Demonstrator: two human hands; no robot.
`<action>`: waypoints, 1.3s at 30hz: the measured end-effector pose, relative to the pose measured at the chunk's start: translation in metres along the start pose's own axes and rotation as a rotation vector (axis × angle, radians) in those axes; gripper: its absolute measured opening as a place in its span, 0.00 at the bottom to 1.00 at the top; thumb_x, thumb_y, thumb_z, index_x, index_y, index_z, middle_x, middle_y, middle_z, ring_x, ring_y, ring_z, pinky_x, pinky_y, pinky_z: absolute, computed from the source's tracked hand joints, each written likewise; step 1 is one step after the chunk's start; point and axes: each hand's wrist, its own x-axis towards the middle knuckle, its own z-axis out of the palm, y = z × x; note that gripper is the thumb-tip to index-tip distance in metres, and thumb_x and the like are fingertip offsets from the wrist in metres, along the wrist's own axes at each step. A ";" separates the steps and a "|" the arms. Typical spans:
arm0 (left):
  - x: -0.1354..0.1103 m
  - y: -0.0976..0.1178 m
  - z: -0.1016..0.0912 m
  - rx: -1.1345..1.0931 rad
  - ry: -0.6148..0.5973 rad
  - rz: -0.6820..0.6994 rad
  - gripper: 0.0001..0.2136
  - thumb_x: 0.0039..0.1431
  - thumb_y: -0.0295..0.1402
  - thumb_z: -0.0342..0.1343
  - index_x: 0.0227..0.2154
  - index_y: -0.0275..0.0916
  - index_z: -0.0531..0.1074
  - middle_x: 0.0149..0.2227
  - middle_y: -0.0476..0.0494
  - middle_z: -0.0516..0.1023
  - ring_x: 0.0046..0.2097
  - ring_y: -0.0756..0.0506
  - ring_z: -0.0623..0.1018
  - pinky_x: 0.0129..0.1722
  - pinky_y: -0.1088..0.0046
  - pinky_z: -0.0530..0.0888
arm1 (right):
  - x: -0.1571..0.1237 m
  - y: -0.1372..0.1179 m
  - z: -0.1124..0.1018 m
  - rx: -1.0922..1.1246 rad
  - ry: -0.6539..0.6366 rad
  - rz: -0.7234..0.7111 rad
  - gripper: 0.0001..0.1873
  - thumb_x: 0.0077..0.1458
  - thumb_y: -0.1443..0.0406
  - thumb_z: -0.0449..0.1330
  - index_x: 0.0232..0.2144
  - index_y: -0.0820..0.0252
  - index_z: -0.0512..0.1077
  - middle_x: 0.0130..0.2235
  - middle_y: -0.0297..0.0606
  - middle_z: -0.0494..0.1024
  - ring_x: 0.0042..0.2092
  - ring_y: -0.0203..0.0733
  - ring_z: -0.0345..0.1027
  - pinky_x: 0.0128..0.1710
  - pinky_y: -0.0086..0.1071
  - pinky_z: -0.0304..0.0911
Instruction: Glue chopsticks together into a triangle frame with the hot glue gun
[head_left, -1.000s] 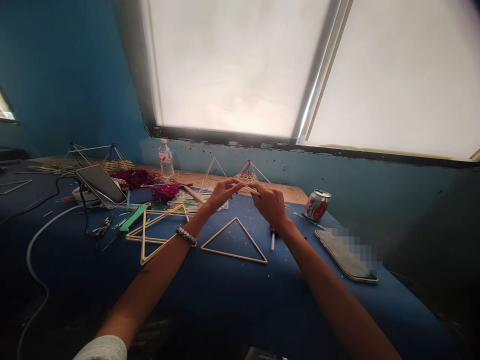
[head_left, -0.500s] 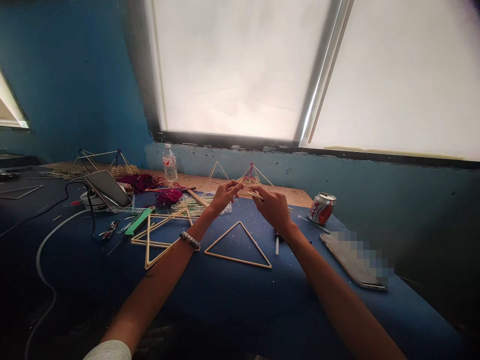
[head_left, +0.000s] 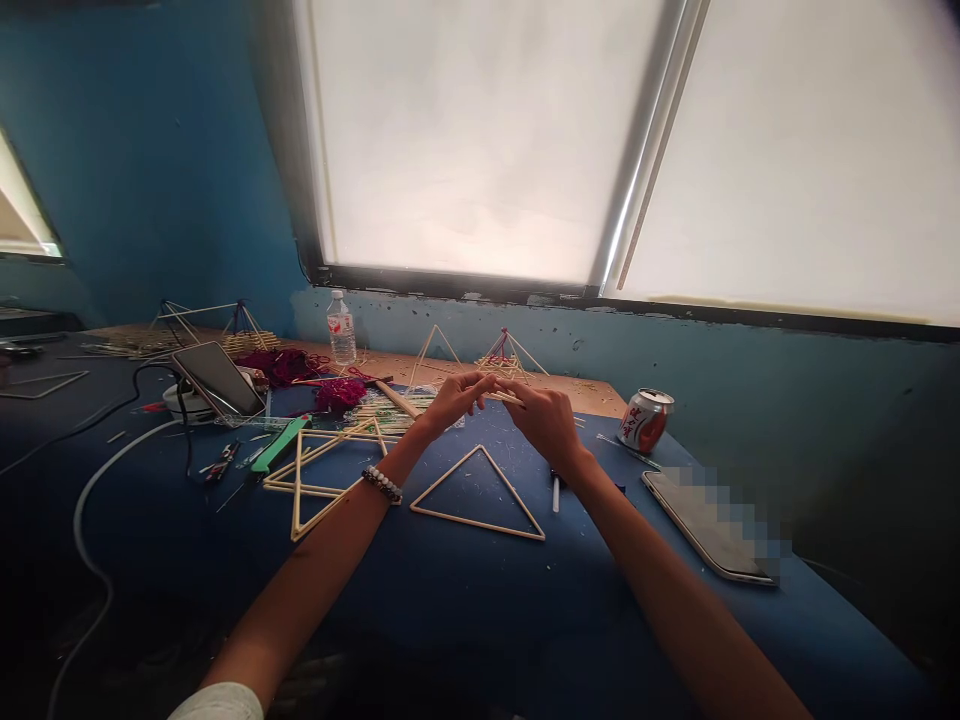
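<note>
My left hand (head_left: pixel 459 400) and my right hand (head_left: pixel 546 415) meet above the blue table. Pale thin wooden sticks (head_left: pixel 507 397) show between them, with the right fingers closed round them. The left fingers are bent at the sticks' left end; what exactly they pinch is hidden. Below the hands, a triangle of thin sticks (head_left: pixel 480 521) lies flat on the table. More stick triangles (head_left: pixel 297 490) overlap in a pile beside my left forearm, partly behind it.
A green-handled tool (head_left: pixel 281 445), a propped phone (head_left: pixel 217 380), dark red yarn (head_left: pixel 339 394) and a water bottle (head_left: pixel 341 330) stand or lie left. At right are a soda can (head_left: pixel 646 421) and a flat phone (head_left: pixel 709 525). Stick pyramids (head_left: pixel 504 352) stand along the back.
My left hand has moved slightly down and right, closing in on the right hand. The right hand has dipped a little, still holding the sticks.
</note>
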 end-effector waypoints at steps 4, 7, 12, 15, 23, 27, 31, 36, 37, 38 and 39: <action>0.001 -0.002 0.000 -0.016 -0.005 -0.004 0.26 0.55 0.58 0.54 0.32 0.35 0.76 0.29 0.46 0.75 0.26 0.53 0.69 0.22 0.78 0.65 | 0.001 0.000 -0.001 0.001 -0.004 -0.017 0.16 0.65 0.63 0.55 0.51 0.48 0.77 0.36 0.39 0.84 0.34 0.42 0.78 0.28 0.29 0.51; 0.002 -0.005 0.000 -0.028 -0.012 -0.034 0.26 0.55 0.57 0.55 0.33 0.35 0.77 0.30 0.46 0.75 0.26 0.53 0.69 0.22 0.78 0.65 | 0.001 0.001 -0.002 -0.025 -0.024 -0.016 0.17 0.64 0.64 0.55 0.51 0.46 0.77 0.34 0.39 0.84 0.33 0.41 0.77 0.27 0.29 0.51; 0.000 -0.004 -0.002 -0.038 -0.022 -0.046 0.23 0.55 0.54 0.58 0.36 0.35 0.78 0.30 0.46 0.75 0.27 0.53 0.69 0.22 0.78 0.65 | 0.001 0.003 -0.003 -0.069 -0.024 -0.042 0.17 0.63 0.65 0.57 0.51 0.43 0.77 0.30 0.37 0.83 0.29 0.40 0.75 0.26 0.30 0.47; -0.002 -0.001 -0.003 -0.054 -0.034 -0.045 0.22 0.55 0.52 0.59 0.37 0.35 0.79 0.30 0.47 0.74 0.28 0.53 0.69 0.23 0.78 0.65 | 0.001 0.004 -0.003 -0.071 -0.019 -0.052 0.18 0.63 0.64 0.57 0.52 0.42 0.76 0.29 0.36 0.83 0.29 0.39 0.75 0.26 0.30 0.46; -0.002 -0.001 -0.007 -0.072 -0.051 -0.050 0.20 0.54 0.51 0.61 0.33 0.35 0.77 0.24 0.50 0.71 0.26 0.52 0.69 0.24 0.77 0.64 | 0.002 0.007 0.001 0.027 0.026 -0.056 0.13 0.65 0.57 0.57 0.48 0.46 0.78 0.30 0.36 0.83 0.30 0.40 0.76 0.26 0.28 0.47; -0.002 -0.001 -0.009 -0.041 -0.043 -0.048 0.21 0.54 0.52 0.60 0.33 0.36 0.76 0.24 0.51 0.70 0.26 0.53 0.68 0.25 0.77 0.64 | 0.000 0.007 0.001 0.014 0.037 -0.088 0.13 0.63 0.61 0.58 0.48 0.48 0.77 0.28 0.35 0.82 0.28 0.41 0.75 0.26 0.28 0.48; -0.003 -0.002 -0.008 -0.042 -0.035 -0.041 0.22 0.55 0.54 0.58 0.33 0.36 0.76 0.27 0.49 0.72 0.27 0.52 0.69 0.25 0.77 0.65 | -0.001 0.006 0.002 0.032 0.040 -0.095 0.16 0.62 0.66 0.57 0.50 0.50 0.76 0.28 0.35 0.82 0.27 0.40 0.75 0.25 0.27 0.47; -0.003 -0.001 -0.006 -0.084 -0.009 -0.049 0.22 0.52 0.54 0.60 0.32 0.36 0.76 0.27 0.49 0.72 0.27 0.52 0.69 0.25 0.77 0.64 | -0.001 0.005 0.002 0.062 0.067 -0.100 0.15 0.63 0.65 0.55 0.47 0.51 0.78 0.29 0.37 0.83 0.28 0.40 0.76 0.25 0.28 0.49; -0.003 -0.001 -0.006 -0.091 -0.001 -0.052 0.22 0.52 0.54 0.61 0.33 0.36 0.76 0.27 0.50 0.72 0.27 0.52 0.69 0.25 0.77 0.64 | -0.001 0.005 0.001 0.071 0.074 -0.096 0.15 0.63 0.65 0.54 0.47 0.52 0.78 0.29 0.37 0.83 0.28 0.40 0.76 0.25 0.28 0.49; -0.003 0.000 -0.006 -0.095 0.008 -0.055 0.22 0.52 0.54 0.61 0.33 0.36 0.76 0.27 0.50 0.72 0.27 0.52 0.69 0.25 0.77 0.64 | -0.001 0.004 0.001 0.082 0.080 -0.091 0.15 0.64 0.64 0.53 0.46 0.52 0.78 0.28 0.36 0.83 0.28 0.40 0.76 0.25 0.28 0.49; -0.003 0.000 -0.006 -0.096 0.015 -0.059 0.22 0.52 0.53 0.61 0.33 0.36 0.77 0.26 0.50 0.71 0.27 0.53 0.69 0.24 0.77 0.64 | -0.001 0.004 0.001 0.094 0.087 -0.088 0.15 0.64 0.64 0.53 0.46 0.52 0.78 0.28 0.36 0.83 0.28 0.40 0.76 0.25 0.28 0.49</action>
